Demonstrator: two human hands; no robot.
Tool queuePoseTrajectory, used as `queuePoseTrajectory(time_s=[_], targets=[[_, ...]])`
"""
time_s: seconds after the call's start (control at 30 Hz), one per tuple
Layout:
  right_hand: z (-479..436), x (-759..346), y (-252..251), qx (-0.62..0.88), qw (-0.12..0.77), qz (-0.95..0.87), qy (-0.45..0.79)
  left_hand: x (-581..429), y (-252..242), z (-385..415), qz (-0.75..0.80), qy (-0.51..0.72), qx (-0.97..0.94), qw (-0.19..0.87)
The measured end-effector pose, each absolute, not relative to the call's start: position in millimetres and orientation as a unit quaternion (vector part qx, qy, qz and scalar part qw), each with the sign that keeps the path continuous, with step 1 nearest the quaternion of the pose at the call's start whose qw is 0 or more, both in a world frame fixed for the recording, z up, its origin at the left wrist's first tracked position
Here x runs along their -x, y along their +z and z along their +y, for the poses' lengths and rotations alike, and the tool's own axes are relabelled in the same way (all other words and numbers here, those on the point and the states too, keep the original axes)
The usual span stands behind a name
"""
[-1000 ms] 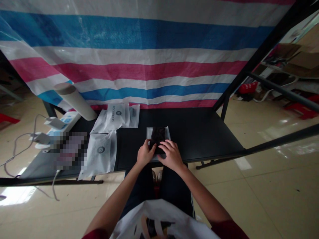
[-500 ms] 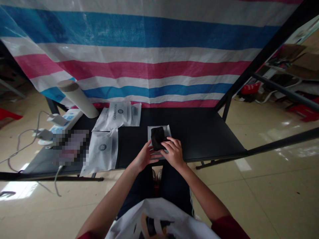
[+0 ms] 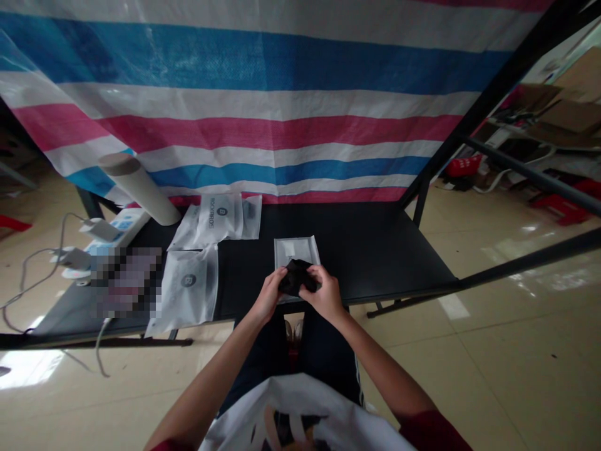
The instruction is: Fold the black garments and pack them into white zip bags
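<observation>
A bunched piece of black cloth [image 3: 297, 277] is held between both hands near the front edge of the black table. My left hand [image 3: 269, 293] grips its left side, fingers closed on it. On the other side, my right hand [image 3: 327, 293] pinches the cloth with thumb and fingers. Just beyond and partly beneath lies a flat clear plastic bag [image 3: 297, 247], its near part covered by the cloth and hands. What the cloth is exactly cannot be made out.
Frosted printed pouches [image 3: 220, 216] lie at the back left, with another pouch [image 3: 188, 285] nearer the front. A pale bottle [image 3: 145, 194], a power strip [image 3: 126, 225] with plugs and a blurred phone-like object [image 3: 131, 279] are farther left. A striped sheet [image 3: 282, 138] hangs behind the table [image 3: 375, 244].
Both hands have closed on the black cloth and drawn it nearer to me, bunching it up. More of the clear bag shows behind it. The view has shifted slightly.
</observation>
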State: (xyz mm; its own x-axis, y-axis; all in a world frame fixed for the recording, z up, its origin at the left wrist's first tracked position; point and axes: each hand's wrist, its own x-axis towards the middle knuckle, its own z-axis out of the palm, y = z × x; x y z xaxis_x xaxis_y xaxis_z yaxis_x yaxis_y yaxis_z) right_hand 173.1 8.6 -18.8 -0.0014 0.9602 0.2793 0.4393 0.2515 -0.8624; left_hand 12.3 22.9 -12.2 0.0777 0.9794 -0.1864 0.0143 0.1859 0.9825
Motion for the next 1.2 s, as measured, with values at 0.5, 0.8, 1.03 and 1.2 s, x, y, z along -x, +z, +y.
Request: queuePoseTrajectory(time_s=[0.5, 0.8, 1.03, 1.2], targets=[[20, -228, -13, 0.488, 0.394, -0.604, 0.492, -38, -20, 39, 0.453, 0.429, -0.594, 0.508], [28, -241, -38, 0.541, 0.545, -0.348, 0.538, -28, -21, 29, 0.601, 0.147, -0.756, 0.212], [23, -212, -42, 0.464, 0.523, -0.269, 0.662, -36, -20, 33, 0.577, 0.115, -0.78, 0.215], [23, -201, -44, 0.513, 0.508, -0.27, 0.637, -27, -23, 37, 0.579, 0.24, -0.724, 0.287]])
